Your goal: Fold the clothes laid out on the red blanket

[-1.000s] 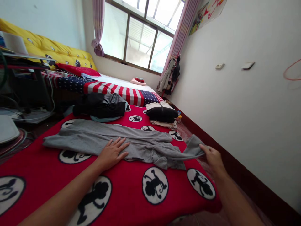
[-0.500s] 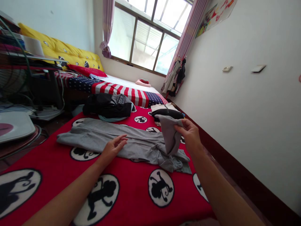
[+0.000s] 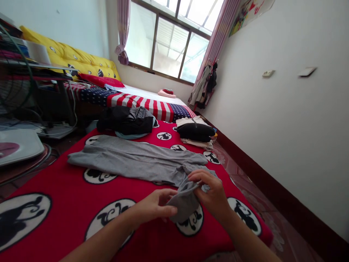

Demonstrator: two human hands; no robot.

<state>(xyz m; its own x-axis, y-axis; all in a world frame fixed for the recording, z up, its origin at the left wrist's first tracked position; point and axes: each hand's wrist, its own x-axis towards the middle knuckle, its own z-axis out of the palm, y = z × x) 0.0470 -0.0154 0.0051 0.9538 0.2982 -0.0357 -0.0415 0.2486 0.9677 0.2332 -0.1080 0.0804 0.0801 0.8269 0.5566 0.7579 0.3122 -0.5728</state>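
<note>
A long grey garment [image 3: 131,156] lies stretched across the red blanket, its right end bunched up. Whether it is trousers or a long top I cannot tell. At that end, my right hand [image 3: 211,193] pinches a raised fold of grey cloth between thumb and fingers. My left hand [image 3: 156,207] has its thumb on the near side of the same fold, its other fingers partly hidden behind the cloth. The fold hangs slightly open between both hands, above a monkey print on the blanket.
The red blanket [image 3: 68,214] bears round monkey prints. Folded clothes [image 3: 195,129] are stacked at the far right, and a dark heap of clothes [image 3: 128,122] lies at the far left. A white stool seat [image 3: 20,145] stands left; the wall [image 3: 286,120] runs along the right.
My right hand has brought the lifted grey cloth down and nearer to me. My left hand has left the middle of the garment and moved right to grip the cloth.
</note>
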